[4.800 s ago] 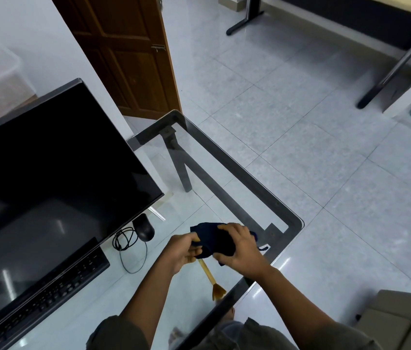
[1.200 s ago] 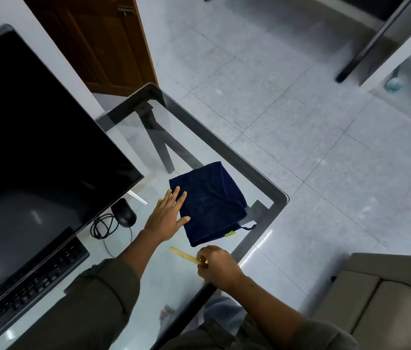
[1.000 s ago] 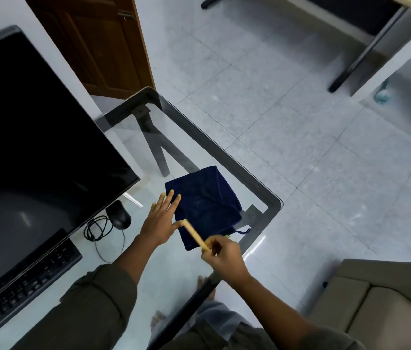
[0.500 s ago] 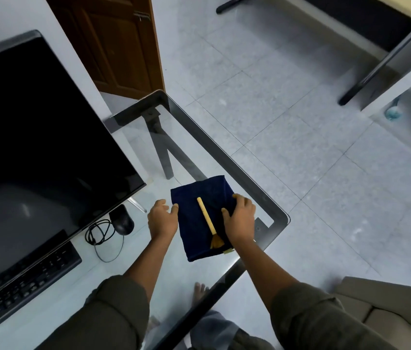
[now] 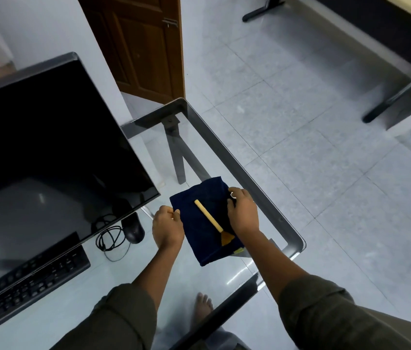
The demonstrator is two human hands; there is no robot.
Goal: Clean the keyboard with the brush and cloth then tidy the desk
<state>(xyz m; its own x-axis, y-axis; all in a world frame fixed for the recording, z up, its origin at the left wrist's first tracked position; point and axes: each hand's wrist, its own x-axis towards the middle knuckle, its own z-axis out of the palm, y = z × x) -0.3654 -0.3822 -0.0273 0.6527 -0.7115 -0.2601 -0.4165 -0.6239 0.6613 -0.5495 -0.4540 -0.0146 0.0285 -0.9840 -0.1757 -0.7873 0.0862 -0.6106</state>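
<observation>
A folded dark blue cloth (image 5: 200,224) lies flat near the right end of the glass desk (image 5: 262,180). On top of it rests a small brush (image 5: 210,219) with a yellow wooden handle and tan bristles, lying diagonally. My left hand (image 5: 167,227) pinches the cloth's left edge. My right hand (image 5: 242,213) grips the cloth's right edge. The black keyboard (image 5: 30,281) sits at the lower left, under the monitor.
A large black monitor (image 5: 47,152) fills the left side. A black mouse (image 5: 132,228) with a coiled cable (image 5: 109,239) lies beside the keyboard. The desk's metal rim runs close to the cloth on the right. My bare foot shows through the glass.
Earlier both hands folded the cloth in the air. It was laid flat, my right hand picked up the brush and placed it on the cloth, and both hands now hold the cloth's edges.
</observation>
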